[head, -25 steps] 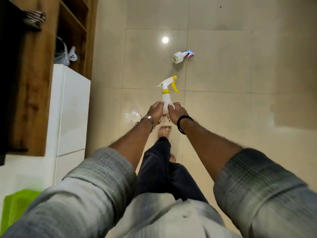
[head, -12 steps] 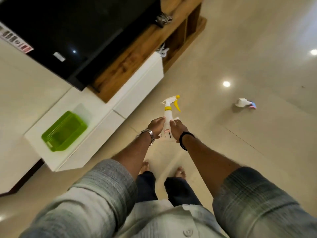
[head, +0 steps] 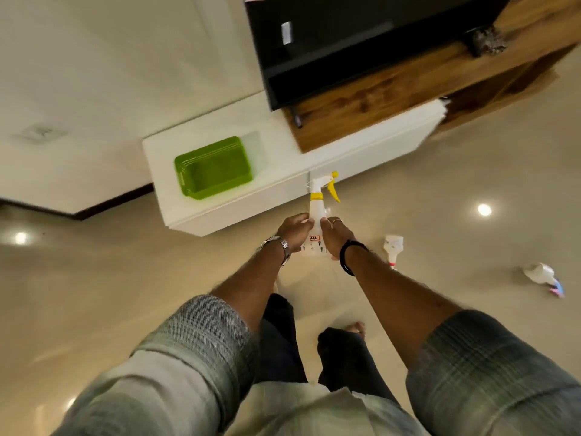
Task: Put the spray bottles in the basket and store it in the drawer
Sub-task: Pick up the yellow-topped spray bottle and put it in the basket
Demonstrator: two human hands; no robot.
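I hold a white spray bottle with a yellow trigger (head: 317, 209) upright in front of me, my left hand (head: 295, 231) and my right hand (head: 334, 236) both wrapped round its body. A green plastic basket (head: 213, 166) with nothing in it sits on the low white cabinet (head: 251, 196), to the left of and beyond the bottle. Two more white spray bottles lie on the floor to my right: one with a red neck (head: 393, 250) and one with a blue and pink trigger (head: 542, 276).
A black TV (head: 345, 42) stands on a wooden unit (head: 408, 86) above the white cabinet's right part. The cabinet's drawer fronts (head: 361, 158) are closed. The glossy tiled floor (head: 125, 294) extends left and right. My legs and bare feet are below.
I have turned further toward the cabinet, so the basket now lies nearer the centre ahead. Both hands still grip the yellow-trigger bottle. A second floor bottle has come into view.
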